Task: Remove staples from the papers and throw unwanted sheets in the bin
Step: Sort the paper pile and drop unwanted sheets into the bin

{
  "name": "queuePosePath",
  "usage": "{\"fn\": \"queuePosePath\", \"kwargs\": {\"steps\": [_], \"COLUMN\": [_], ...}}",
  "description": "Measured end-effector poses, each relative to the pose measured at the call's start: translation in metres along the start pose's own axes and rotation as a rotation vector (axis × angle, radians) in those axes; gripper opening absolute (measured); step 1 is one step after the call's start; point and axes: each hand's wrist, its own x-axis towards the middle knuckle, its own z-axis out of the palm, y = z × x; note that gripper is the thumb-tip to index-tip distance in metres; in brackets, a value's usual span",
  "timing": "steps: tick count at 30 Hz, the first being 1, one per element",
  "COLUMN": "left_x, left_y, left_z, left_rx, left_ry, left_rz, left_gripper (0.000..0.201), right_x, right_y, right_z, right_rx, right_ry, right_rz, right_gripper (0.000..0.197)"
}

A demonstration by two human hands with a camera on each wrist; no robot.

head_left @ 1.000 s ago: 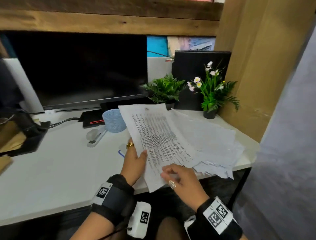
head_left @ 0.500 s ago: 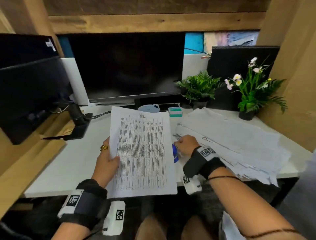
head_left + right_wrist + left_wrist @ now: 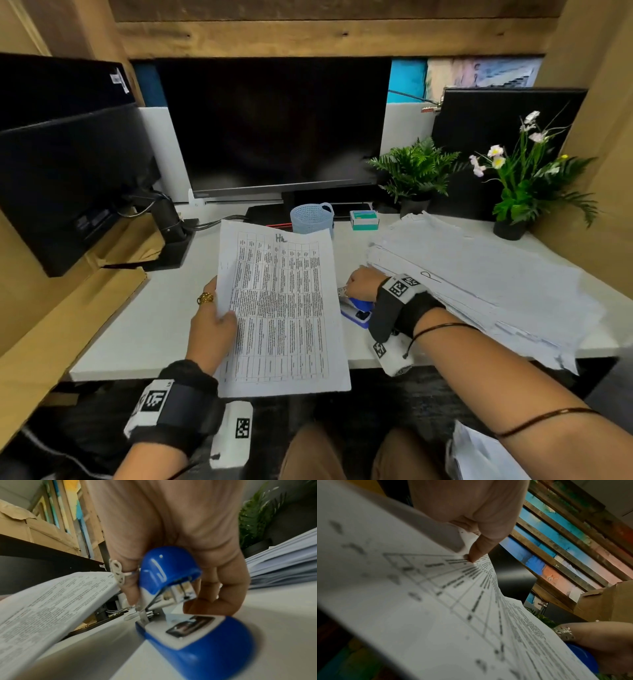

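My left hand (image 3: 214, 318) pinches the left edge of a printed set of papers (image 3: 281, 308), held above the desk's front edge; in the left wrist view the thumb (image 3: 477, 550) presses on the sheet (image 3: 453, 601). My right hand (image 3: 359, 284) is down on the desk just right of the papers, its fingers curled round the raised top of a blue stapler (image 3: 358, 310). The right wrist view shows the stapler (image 3: 197, 635) with its arm lifted and my right hand (image 3: 171, 588) gripping that arm; the base lies on the desk.
A thick loose stack of sheets (image 3: 479, 284) covers the right of the white desk (image 3: 144, 329). At the back stand a monitor (image 3: 274, 126), a small blue basket (image 3: 311, 217), a staple box (image 3: 364, 219) and two potted plants (image 3: 416, 174). Cardboard (image 3: 68, 325) lines the left.
My right hand left the papers' bottom edge and went to the blue stapler on the desk. The left hand now holds the papers alone, turned upright. The head view swung left.
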Motion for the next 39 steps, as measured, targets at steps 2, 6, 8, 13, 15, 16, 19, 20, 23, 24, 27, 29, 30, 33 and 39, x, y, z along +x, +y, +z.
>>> {"fn": "queuePosePath", "kwargs": {"steps": [2, 6, 8, 13, 15, 16, 19, 20, 23, 24, 27, 29, 30, 33, 39], "left_x": [-0.001, -0.003, -0.004, -0.001, 0.001, 0.001, -0.001, -0.001, -0.001, -0.002, 0.000, 0.006, 0.010, 0.019, 0.023], "left_y": [0.001, 0.007, 0.009, 0.008, 0.006, 0.006, 0.009, 0.009, 0.018, 0.026, 0.054, 0.070, 0.075, 0.087, 0.078], "left_z": [0.001, 0.006, 0.009, 0.018, 0.024, 0.028, 0.037, 0.038, 0.040, 0.042, 0.052, 0.064, 0.071, 0.088, 0.098], "left_rx": [-0.014, -0.058, -0.065, -0.104, -0.135, -0.145, -0.106, -0.073, 0.142, 0.273, 0.596, 0.808, 0.918, 1.073, 0.916], "left_ry": [0.008, 0.017, 0.012, 0.020, 0.017, 0.005, -0.007, 0.003, 0.068, 0.091, 0.028, -0.076, -0.116, -0.250, -0.390], "left_rz": [0.004, 0.039, 0.056, 0.071, 0.066, 0.064, 0.061, 0.064, 0.082, 0.125, 0.333, 0.415, 0.439, 0.448, 0.461], "left_gripper": [0.051, 0.051, 0.050, 0.046, 0.048, 0.049, 0.054, 0.059, 0.089, 0.094, 0.094, 0.099, 0.102, 0.100, 0.021], "right_x": [-0.007, -0.013, -0.013, -0.025, -0.033, -0.034, -0.036, -0.037, -0.045, -0.048, -0.056, -0.057, -0.057, -0.061, -0.061], "right_y": [0.002, 0.009, 0.018, 0.028, 0.023, 0.021, 0.016, 0.017, 0.021, 0.024, 0.029, 0.032, 0.035, 0.043, 0.062], "right_z": [0.003, 0.004, 0.000, -0.006, -0.001, 0.004, 0.017, 0.020, 0.015, 0.011, -0.004, -0.011, -0.013, -0.017, -0.008], "right_rx": [-0.047, 0.011, 0.284, 1.237, 1.350, 1.359, 1.241, 1.196, 1.082, 1.015, 0.733, 0.569, 0.499, 0.423, 0.792], "right_ry": [-0.016, -0.011, 0.062, 0.056, -0.003, 0.005, 0.193, 0.242, 0.265, 0.242, 0.162, 0.115, 0.090, 0.015, 0.156], "right_rz": [0.024, 0.087, 0.148, 0.066, 0.061, 0.070, 0.091, 0.079, -0.012, -0.056, -0.167, -0.217, -0.240, -0.324, -0.192], "right_gripper": [0.041, 0.040, 0.031, 0.016, 0.014, 0.022, 0.034, 0.036, 0.045, 0.046, 0.048, 0.060, 0.071, 0.075, 0.084]}}
